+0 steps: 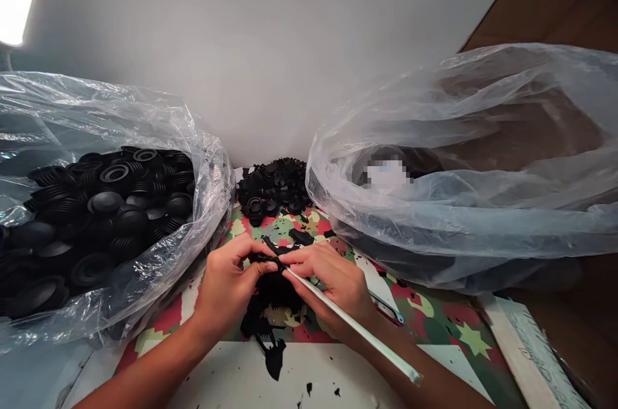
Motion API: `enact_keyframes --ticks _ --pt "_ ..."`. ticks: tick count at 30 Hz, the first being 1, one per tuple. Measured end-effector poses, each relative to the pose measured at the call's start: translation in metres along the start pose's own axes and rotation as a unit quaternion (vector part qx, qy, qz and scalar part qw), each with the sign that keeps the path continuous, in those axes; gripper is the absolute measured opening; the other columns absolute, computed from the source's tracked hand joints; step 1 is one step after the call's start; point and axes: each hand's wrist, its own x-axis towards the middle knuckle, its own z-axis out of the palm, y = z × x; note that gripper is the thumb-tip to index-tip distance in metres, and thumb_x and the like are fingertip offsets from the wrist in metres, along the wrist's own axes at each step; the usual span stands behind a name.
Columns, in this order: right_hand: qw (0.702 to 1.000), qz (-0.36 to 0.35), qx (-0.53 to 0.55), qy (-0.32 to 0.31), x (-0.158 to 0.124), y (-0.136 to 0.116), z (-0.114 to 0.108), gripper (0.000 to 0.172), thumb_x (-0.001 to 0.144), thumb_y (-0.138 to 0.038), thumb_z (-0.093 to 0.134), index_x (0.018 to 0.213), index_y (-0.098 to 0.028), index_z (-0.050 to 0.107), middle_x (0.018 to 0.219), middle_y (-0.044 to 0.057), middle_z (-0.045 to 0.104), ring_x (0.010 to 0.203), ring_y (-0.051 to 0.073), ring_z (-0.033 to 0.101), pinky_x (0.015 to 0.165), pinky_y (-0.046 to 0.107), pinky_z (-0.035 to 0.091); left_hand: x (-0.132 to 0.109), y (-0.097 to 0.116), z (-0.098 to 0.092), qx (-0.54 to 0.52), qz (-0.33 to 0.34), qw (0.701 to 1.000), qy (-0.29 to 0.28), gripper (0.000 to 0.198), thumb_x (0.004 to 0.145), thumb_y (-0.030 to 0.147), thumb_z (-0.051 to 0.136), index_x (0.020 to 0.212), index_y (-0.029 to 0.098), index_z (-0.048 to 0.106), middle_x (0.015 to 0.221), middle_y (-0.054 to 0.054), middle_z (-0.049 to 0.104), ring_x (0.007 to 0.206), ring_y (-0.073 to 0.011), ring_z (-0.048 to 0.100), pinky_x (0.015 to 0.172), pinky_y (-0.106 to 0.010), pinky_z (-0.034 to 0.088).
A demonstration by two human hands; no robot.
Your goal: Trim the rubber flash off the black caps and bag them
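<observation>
My left hand [224, 283] pinches a small black rubber-like piece [262, 257] between thumb and fingers; most of the piece is hidden by the fingertips. My right hand [335, 280] is closed around a long, thin white stick-like tool [355, 324], and its tip meets the black piece where the two hands come together. The tool's far end slants down to the lower right, over my right forearm. Beneath the hands lies a heap of torn black scraps [277, 296], with one larger flap [274, 359] on the white sheet [226, 373].
At left, a clear plastic bag [207, 158] holds many black ribbed round parts [130, 222]. A pile of small black pieces [277, 183] sits against the wall. Another clear bag [483, 225] stands open at right, beside cardboard [570, 9]. A blue-tipped object [393, 313] lies partly behind my right hand.
</observation>
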Motion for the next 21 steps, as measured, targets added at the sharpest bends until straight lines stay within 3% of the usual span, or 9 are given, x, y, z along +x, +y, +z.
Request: enact_keyframes --ticks 8,15,18,21 --pt "0.999 -0.027 -0.021 0.017 0.000 0.001 0.005 0.018 0.095 -0.008 0.058 0.083 -0.021 0.057 0.090 0.006 0.078 0.077 0.017 0.073 0.073 0.032 0.052 -0.001 -0.002 0.001 0.010 0.005 1.000 0.007 0.010 0.076 0.014 0.069 0.073 0.022 0.075 0.068 0.001 0.071 0.065 -0.0162 0.063 0.062 -0.026 0.047" --pt "0.989 -0.059 -0.132 0.039 -0.002 -0.006 0.017 0.020 0.096 -0.001 0.049 0.090 -0.019 0.058 0.090 0.010 0.074 0.081 0.020 0.067 0.076 0.034 0.051 0.000 -0.004 0.002 0.020 0.019 0.999 0.019 0.008 0.077 0.017 0.070 0.074 0.022 0.075 0.068 0.003 0.071 0.063 -0.0154 0.064 0.061 -0.026 0.049" --pt "0.985 -0.061 -0.155 0.050 -0.002 -0.005 0.020 0.019 0.097 -0.003 0.049 0.092 -0.019 0.058 0.093 0.011 0.074 0.085 0.021 0.067 0.079 0.035 0.050 -0.002 -0.002 0.005 0.038 0.053 0.997 0.037 0.010 0.079 0.014 0.069 0.075 0.023 0.074 0.070 0.003 0.073 0.063 -0.0155 0.065 0.061 -0.026 0.050" --pt "0.984 -0.034 -0.157 0.074 -0.002 0.005 0.018 0.017 0.098 -0.006 0.050 0.094 -0.019 0.060 0.092 0.010 0.074 0.085 0.021 0.068 0.079 0.035 0.049 -0.005 0.010 -0.004 0.057 0.128 0.988 0.059 0.013 0.082 0.012 0.067 0.077 0.023 0.071 0.071 0.002 0.073 0.065 -0.0158 0.067 0.062 -0.026 0.051"
